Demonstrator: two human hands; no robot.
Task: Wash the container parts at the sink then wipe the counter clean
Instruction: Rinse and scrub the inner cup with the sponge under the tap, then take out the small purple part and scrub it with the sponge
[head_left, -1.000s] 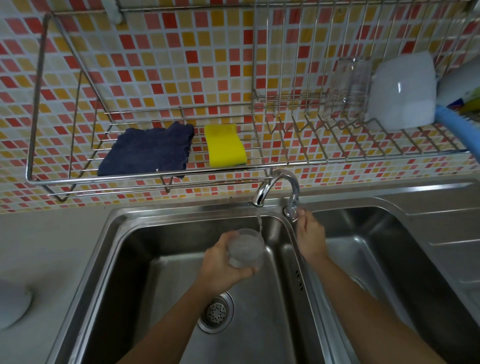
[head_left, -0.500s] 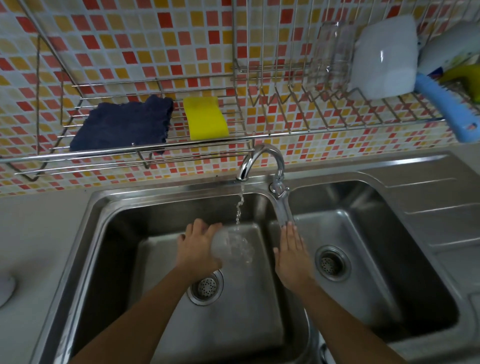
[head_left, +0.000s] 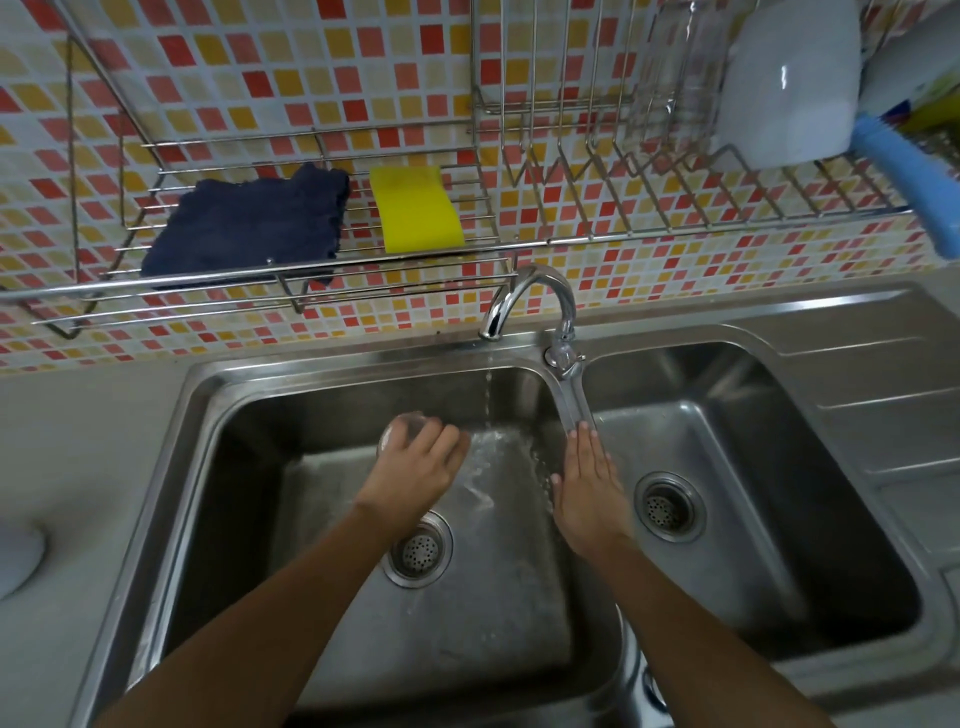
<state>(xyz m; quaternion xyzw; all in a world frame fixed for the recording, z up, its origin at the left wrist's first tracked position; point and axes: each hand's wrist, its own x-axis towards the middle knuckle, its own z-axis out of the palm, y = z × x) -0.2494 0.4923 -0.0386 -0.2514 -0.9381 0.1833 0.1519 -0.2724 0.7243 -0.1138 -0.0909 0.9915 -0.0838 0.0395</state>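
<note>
Clear container part (head_left: 401, 427) sits low in the left basin (head_left: 249, 467), gripped by the left hand (head_left: 415, 473) and mostly hidden under its fingers, just left of the water stream (head_left: 487, 395) from the faucet (head_left: 535, 291). Right hand (head_left: 587, 488) flat, fingers straight, holding nothing, over the basin divider. Grey desk (head_left: 78, 467) surrounds the sink. Wire rack (head_left: 311, 267) on the mosaic wall holds a dark blue cloth (head_left: 249, 223) and a yellow sponge (head_left: 418, 210).

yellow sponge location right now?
Head view, upper centre: the yellow sponge lies on the wall-mounted wire rack, just right of the dark blue cloth and above-left of the faucet.
</note>
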